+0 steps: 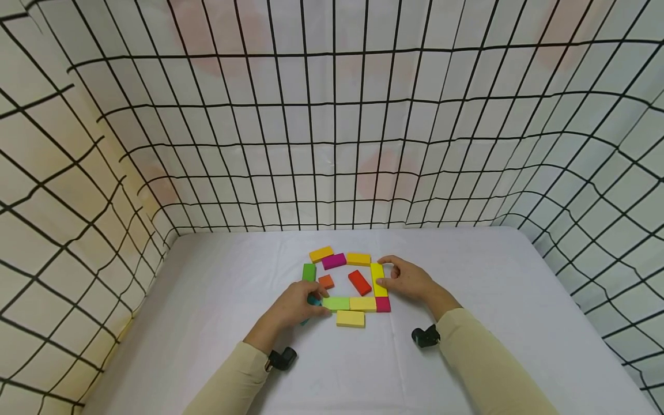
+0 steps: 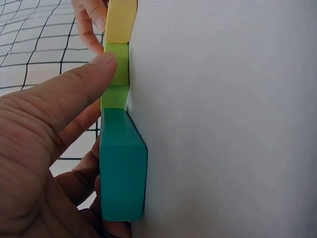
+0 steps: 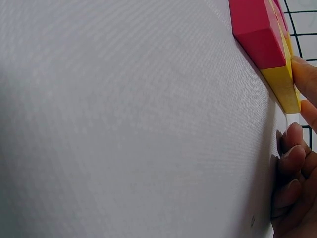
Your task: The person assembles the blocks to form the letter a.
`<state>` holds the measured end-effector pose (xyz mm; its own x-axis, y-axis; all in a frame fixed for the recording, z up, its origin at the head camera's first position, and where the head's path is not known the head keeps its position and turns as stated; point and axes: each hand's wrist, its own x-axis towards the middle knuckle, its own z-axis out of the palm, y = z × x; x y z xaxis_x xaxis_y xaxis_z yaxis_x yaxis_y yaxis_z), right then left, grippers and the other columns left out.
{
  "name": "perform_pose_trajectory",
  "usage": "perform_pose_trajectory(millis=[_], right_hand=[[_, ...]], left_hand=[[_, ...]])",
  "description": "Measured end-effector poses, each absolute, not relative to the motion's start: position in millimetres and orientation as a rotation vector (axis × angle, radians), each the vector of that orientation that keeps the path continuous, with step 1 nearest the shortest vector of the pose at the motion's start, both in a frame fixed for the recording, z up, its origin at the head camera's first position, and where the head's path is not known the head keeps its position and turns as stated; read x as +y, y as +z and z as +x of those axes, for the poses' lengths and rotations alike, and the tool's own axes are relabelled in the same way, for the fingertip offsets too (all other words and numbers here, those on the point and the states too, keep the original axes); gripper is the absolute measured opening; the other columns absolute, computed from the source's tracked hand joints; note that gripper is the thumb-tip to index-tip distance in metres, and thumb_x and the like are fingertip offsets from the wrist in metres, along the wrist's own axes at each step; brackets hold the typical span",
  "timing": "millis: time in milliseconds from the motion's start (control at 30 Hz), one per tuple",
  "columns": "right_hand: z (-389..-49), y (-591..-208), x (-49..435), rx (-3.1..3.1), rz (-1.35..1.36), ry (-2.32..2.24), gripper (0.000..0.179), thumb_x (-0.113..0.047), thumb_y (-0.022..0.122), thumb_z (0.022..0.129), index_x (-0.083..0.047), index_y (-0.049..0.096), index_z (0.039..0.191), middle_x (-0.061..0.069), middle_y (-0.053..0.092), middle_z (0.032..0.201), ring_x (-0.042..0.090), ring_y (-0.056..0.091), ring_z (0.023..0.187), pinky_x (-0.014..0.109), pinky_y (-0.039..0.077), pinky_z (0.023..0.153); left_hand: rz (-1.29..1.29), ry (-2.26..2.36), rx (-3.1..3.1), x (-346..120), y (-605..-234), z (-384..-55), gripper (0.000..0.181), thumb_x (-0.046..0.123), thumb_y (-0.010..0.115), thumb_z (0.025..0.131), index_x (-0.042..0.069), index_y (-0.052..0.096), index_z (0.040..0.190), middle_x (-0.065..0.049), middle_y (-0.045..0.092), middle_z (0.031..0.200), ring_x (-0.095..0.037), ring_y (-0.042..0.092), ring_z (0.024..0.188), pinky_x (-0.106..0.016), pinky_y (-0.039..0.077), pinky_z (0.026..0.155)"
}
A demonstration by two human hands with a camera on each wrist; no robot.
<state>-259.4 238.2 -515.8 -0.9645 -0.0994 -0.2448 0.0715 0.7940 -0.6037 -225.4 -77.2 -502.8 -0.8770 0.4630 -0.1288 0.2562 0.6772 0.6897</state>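
My left hand (image 1: 293, 302) holds the left end of a light green block (image 1: 337, 304) between thumb and fingers. In the left wrist view the thumb lies against the light green block (image 2: 118, 64). A teal block (image 2: 124, 168), mostly covered by that hand in the head view, stands beside its fingers. My right hand (image 1: 412, 281) grips a bright yellow block (image 1: 378, 279), index finger at its far end and thumb on its right side. A crimson block (image 1: 383, 304) touches the yellow block's near end. A pale yellow block (image 1: 362, 304) lies between crimson and light green.
Within the ring of blocks lie a red block (image 1: 359, 282) and a small orange block (image 1: 326, 281). A green block (image 1: 309, 272), a magenta block (image 1: 334, 261) and two amber blocks line the left and back. Another pale yellow block (image 1: 350, 319) lies in front. Black wire mesh (image 1: 334, 144) surrounds the white table.
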Motion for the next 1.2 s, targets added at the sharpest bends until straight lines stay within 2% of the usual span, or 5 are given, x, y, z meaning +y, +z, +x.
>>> perform_pose_trajectory(millis=[467, 533, 667, 800, 1200], right_hand=[[-259.9, -515.8, 237.6, 2.714, -0.018, -0.941, 0.055, -0.041, 0.076, 0.089, -0.027, 0.056, 0.139, 0.003, 0.052, 0.088, 0.02, 0.05, 0.079, 0.032, 0.038, 0.068], [-259.5, -515.2, 237.5, 2.709, -0.017, -0.942, 0.056, -0.041, 0.076, 0.089, -0.026, 0.056, 0.14, 0.003, 0.052, 0.088, 0.02, 0.05, 0.079, 0.032, 0.038, 0.068], [-259.4, -514.5, 238.0, 2.709, -0.011, -0.933, 0.056, -0.042, 0.076, 0.089, -0.027, 0.056, 0.14, 0.003, 0.052, 0.088, 0.02, 0.05, 0.08, 0.032, 0.038, 0.068], [-259.8, -514.1, 238.3, 2.711, -0.018, -0.931, 0.056, -0.042, 0.076, 0.089, -0.027, 0.056, 0.139, 0.003, 0.052, 0.088, 0.02, 0.05, 0.08, 0.032, 0.038, 0.069], [-258.6, -512.6, 237.7, 2.709, -0.01, -0.936, 0.055, -0.041, 0.076, 0.09, -0.027, 0.056, 0.139, 0.003, 0.052, 0.089, 0.02, 0.05, 0.08, 0.032, 0.038, 0.069]], left_hand=[[0.552, 0.911, 2.802, -72.8, -502.5, -214.1, 0.036, 0.039, 0.086, 0.081, 0.022, 0.073, 0.111, 0.003, 0.065, 0.101, -0.019, 0.048, 0.096, -0.036, 0.041, 0.082], [0.585, 0.915, 2.859, -70.4, -500.1, -209.5, 0.033, 0.037, 0.084, 0.084, 0.02, 0.074, 0.11, 0.002, 0.065, 0.102, -0.018, 0.05, 0.097, -0.037, 0.044, 0.085], [0.707, 0.959, 2.841, -63.6, -495.6, -200.4, 0.025, 0.03, 0.08, 0.089, 0.015, 0.074, 0.109, 0.005, 0.066, 0.093, -0.011, 0.056, 0.087, -0.028, 0.051, 0.078], [0.783, 0.892, 2.75, -55.4, -495.8, -192.3, 0.025, 0.029, 0.08, 0.089, 0.014, 0.075, 0.109, 0.009, 0.063, 0.083, -0.005, 0.053, 0.076, -0.021, 0.048, 0.071], [0.749, 0.738, 2.798, -44.9, -495.1, -181.9, 0.025, 0.03, 0.08, 0.088, 0.014, 0.075, 0.105, 0.01, 0.059, 0.076, -0.004, 0.05, 0.07, -0.02, 0.045, 0.067]])
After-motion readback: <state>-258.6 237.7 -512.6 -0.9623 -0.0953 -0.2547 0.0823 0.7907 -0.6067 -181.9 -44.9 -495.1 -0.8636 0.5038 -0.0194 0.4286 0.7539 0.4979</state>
